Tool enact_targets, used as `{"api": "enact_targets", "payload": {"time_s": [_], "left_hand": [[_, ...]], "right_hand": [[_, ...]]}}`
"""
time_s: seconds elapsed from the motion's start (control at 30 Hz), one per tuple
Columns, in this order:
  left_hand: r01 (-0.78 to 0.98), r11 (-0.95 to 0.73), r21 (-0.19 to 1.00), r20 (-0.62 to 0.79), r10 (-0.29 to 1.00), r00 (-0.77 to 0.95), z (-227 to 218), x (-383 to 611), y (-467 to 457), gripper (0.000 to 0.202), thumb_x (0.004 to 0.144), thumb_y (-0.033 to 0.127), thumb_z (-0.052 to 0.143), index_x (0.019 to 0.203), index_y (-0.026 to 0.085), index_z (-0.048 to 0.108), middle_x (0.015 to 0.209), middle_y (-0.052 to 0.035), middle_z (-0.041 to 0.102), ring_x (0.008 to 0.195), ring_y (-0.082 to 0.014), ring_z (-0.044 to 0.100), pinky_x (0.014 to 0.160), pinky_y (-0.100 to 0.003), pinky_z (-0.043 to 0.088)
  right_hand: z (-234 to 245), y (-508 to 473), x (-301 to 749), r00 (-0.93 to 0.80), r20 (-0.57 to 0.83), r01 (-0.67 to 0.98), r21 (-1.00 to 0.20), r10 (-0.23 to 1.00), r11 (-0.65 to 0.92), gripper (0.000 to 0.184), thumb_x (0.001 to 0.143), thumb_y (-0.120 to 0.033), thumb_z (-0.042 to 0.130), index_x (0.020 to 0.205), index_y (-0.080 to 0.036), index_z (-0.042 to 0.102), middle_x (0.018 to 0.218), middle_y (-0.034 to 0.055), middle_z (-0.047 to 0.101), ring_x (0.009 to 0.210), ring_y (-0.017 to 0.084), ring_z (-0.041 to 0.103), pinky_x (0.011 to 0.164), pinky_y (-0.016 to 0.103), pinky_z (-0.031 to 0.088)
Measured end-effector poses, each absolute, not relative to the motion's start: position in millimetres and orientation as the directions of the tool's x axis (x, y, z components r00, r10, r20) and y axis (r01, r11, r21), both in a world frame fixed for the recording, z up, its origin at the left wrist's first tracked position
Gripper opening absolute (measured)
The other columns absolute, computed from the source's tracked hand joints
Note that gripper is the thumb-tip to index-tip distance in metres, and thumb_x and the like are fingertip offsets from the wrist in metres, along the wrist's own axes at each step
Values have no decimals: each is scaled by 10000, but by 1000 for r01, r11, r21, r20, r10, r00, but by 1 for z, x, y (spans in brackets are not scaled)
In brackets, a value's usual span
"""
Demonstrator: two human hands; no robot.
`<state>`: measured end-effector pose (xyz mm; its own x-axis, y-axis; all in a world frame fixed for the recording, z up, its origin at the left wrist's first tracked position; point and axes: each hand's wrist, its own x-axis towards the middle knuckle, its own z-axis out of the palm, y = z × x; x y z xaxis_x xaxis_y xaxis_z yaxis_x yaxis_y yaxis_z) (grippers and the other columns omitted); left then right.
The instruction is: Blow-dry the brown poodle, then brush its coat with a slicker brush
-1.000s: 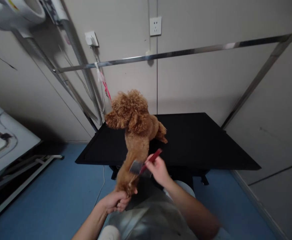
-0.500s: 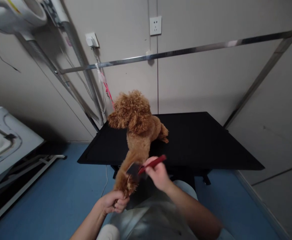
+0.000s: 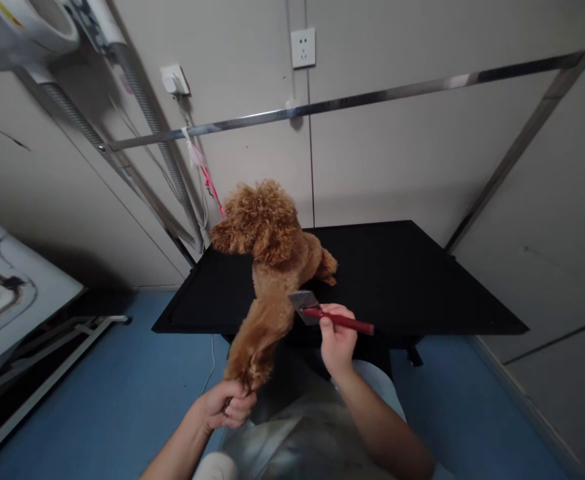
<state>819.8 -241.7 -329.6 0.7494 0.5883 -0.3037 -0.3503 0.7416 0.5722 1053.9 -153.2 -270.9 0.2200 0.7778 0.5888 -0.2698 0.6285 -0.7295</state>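
A curly brown dog point(image 3: 282, 260) is on the black grooming table point(image 3: 397, 280), its head turned to the left. One front leg stretches out toward me past the table's near edge. My left hand point(image 3: 229, 403) is closed around the paw point(image 3: 249, 377) at the end of that leg. In my right hand point(image 3: 338, 333) is a slicker brush point(image 3: 342, 321) with a red handle and a flat grey head. The brush head is beside the upper part of the stretched leg; whether it touches the fur I cannot tell.
A metal rail point(image 3: 352, 101) runs above the table's far side, with a pink leash point(image 3: 211, 187) hanging from it near the dog's head. Grey hoses point(image 3: 165, 143) hang at the left. A white tub point(image 3: 17, 287) stands at the left on a metal frame.
My right hand has moved the brush up and to the right, from low on the leg near the paw to its upper part. My left hand still holds the paw.
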Motion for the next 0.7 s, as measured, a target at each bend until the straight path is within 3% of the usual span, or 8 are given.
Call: {"api": "enact_targets", "payload": {"time_s": [0.1,0.13,0.27,0.43,0.57,0.63,0.7], "left_hand": [[-375,761,530,-259,566,782,-331,822,-243,241,695,260,638,772,203,417,450,111,220,347,-27,62,323,-155,83],[-386,754,532,-252,576,778,-331,823,-243,245,699,263,640,796,204,424,454,111,224,351,-27,57,324,-149,86],[-403,732,550,-269,612,744,-333,822,-241,271,695,280,648,829,217,421,458,113,216,366,-34,32,325,-140,90],[-329,738,589,-350,600,719,-340,820,-239,276,663,256,641,813,221,412,454,112,266,354,-43,73,312,-153,128],[-293,649,702,-389,694,606,-341,827,-239,272,652,284,634,834,203,449,461,102,368,314,-46,247,313,-162,251],[-212,607,766,-416,720,555,-339,831,-238,287,655,315,631,863,187,481,496,62,479,330,-79,391,318,-181,298],[-98,586,805,-461,720,518,-336,833,-237,262,671,357,630,808,170,508,503,32,518,335,-82,412,304,-178,261]], "right_hand": [[-266,-147,1056,-159,524,-252,-841,837,479,81,792,-265,653,837,-218,606,820,21,627,790,185,624,742,336,524],[-264,-142,1056,-196,476,-229,-872,857,432,103,777,-289,665,818,-210,614,787,19,634,750,184,625,706,325,526],[-258,-126,1061,132,423,-209,-872,897,442,161,815,-359,608,870,-211,578,864,31,630,848,191,609,803,351,500],[-260,-125,1060,-187,398,-224,-907,898,355,184,712,-341,717,760,-206,603,720,-1,633,680,171,610,659,303,522],[-262,-116,1064,42,375,-235,-897,926,373,190,831,-399,570,855,-211,559,817,14,628,773,167,605,730,309,506],[-263,-118,1066,-14,377,-227,-903,926,364,191,791,-388,628,834,-210,575,809,16,636,758,170,607,698,297,507],[-265,-123,1066,-165,344,-210,-928,924,308,211,699,-352,726,762,-203,591,708,-2,631,652,166,600,607,283,504]]}}
